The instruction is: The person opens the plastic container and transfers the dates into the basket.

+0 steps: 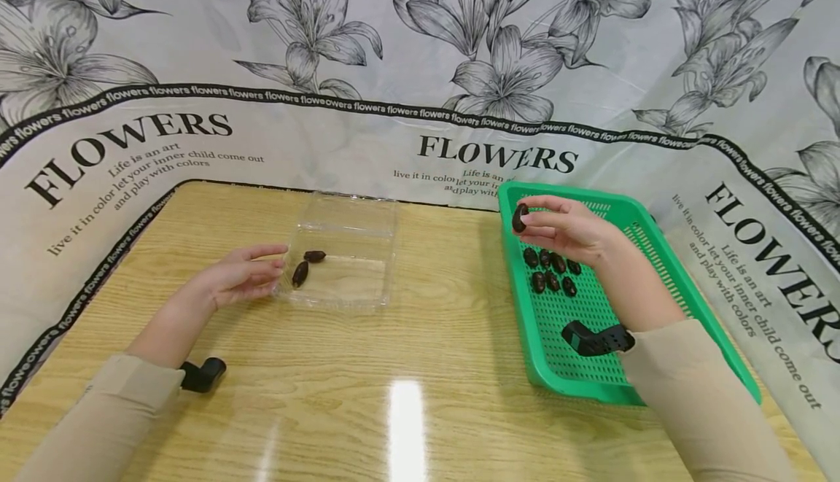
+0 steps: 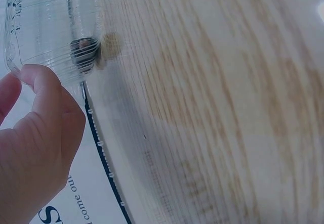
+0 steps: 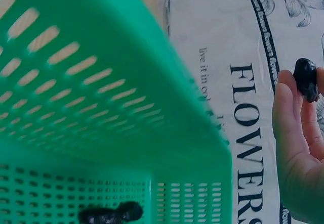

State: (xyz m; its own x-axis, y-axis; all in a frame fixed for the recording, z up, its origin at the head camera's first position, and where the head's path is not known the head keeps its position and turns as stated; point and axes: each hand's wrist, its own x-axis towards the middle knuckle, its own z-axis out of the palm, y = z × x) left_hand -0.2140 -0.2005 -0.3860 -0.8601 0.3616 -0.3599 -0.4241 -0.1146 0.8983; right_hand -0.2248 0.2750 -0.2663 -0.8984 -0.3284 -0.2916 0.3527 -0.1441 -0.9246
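My right hand (image 1: pixel 567 228) is raised over the green basket (image 1: pixel 534 365), pinching one dark, glossy date (image 1: pixel 520 218) between thumb and fingertips. The right wrist view shows this date (image 3: pixel 306 80) held beyond the basket's rim. Several more dates (image 1: pixel 553 280) lie grouped on the basket floor beneath that hand. To the left, a clear plastic box (image 1: pixel 357 300) stands on the table with two dates (image 1: pixel 300 274) inside, near its left wall. My left hand (image 1: pixel 249 276) is at that wall; in the left wrist view its thumb and bent forefinger (image 2: pixel 43 80) hold the box's edge.
The wood-grain table (image 1: pixel 420 343) runs between box and basket. Behind and at both sides hangs a white sheet (image 1: pixel 367 139) with printed flowers and lettering, reaching the table's back edge. Each wrist carries a black camera mount (image 1: pixel 205 375).
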